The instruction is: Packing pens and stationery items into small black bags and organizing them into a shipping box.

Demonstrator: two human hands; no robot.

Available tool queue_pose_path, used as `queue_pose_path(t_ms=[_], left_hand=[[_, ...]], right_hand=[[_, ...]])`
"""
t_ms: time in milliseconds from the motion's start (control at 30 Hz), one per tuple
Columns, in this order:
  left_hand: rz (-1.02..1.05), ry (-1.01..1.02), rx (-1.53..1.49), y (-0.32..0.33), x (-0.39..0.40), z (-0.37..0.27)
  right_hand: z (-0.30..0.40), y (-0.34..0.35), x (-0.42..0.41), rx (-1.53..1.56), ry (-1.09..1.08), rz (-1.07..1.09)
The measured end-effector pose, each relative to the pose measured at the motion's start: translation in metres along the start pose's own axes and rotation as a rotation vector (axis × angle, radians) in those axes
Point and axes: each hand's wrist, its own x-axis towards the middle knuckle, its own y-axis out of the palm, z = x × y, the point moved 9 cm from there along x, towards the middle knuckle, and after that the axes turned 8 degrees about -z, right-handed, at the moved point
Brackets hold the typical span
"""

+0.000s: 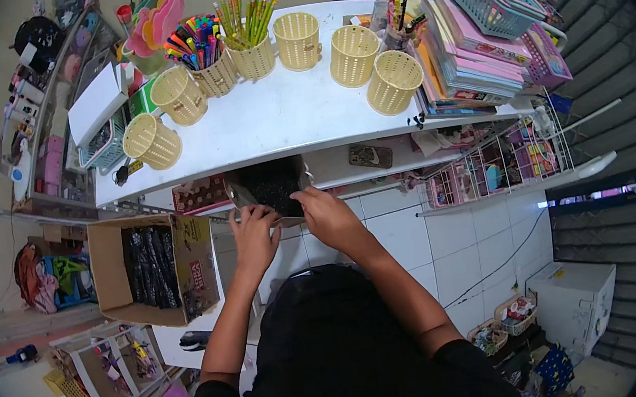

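Below the tabletop's front edge, an open container (272, 189) with a dark inside and pale sides is tilted toward me. My left hand (254, 236) is at its near left corner, with curled fingers over the edge and the thumb lower down. My right hand (329, 215) is at the near right side, with the fingers bent together on the rim. Whether the fingertips pinch something small there is hidden. What lies in the dark inside cannot be made out, apart from small specks.
On the white table (260, 119) stand several cream perforated baskets (299, 43), two filled with pens and pencils. Stacked books (470, 55) rise at the right. A cardboard box (109, 271) with black plastic packets stands left of my arm. A wire basket (499, 167) projects at right.
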Motion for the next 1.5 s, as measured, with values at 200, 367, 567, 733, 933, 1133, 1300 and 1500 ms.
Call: queue_pose_path(t_ms=[200, 367, 567, 733, 933, 1133, 1300, 1500], left_hand=[[-0.035, -0.113, 0.082, 0.005, -0.016, -0.001], [0.064, -0.039, 0.111, 0.013, -0.024, -0.01], [0.104, -0.01, 0.05, 0.013, -0.048, -0.004], [0.221, 0.003, -0.042, 0.012, -0.048, -0.006], [0.173, 0.121, -0.14, -0.002, -0.051, 0.008], [0.151, 0.114, -0.296, -0.009, -0.049, 0.021], [0.047, 0.134, -0.348, -0.004, -0.051, 0.026], [0.016, 0.146, -0.39, -0.006, -0.046, 0.025]], right_hand=[[-0.026, 0.008, -0.001, -0.367, 0.026, 0.109], [-0.035, 0.046, 0.004, -0.579, 0.023, 0.279], [-0.03, 0.07, 0.014, -0.644, 0.038, 0.431], [-0.027, 0.094, 0.018, -0.661, 0.206, 0.424], [-0.071, 0.125, -0.007, -0.656, 0.351, 0.494], [-0.038, 0.078, -0.012, -0.291, 0.298, 0.23], [-0.007, 0.002, -0.013, -0.151, 0.336, -0.151], [0.016, -0.028, -0.021, -0.022, 0.282, -0.27]])
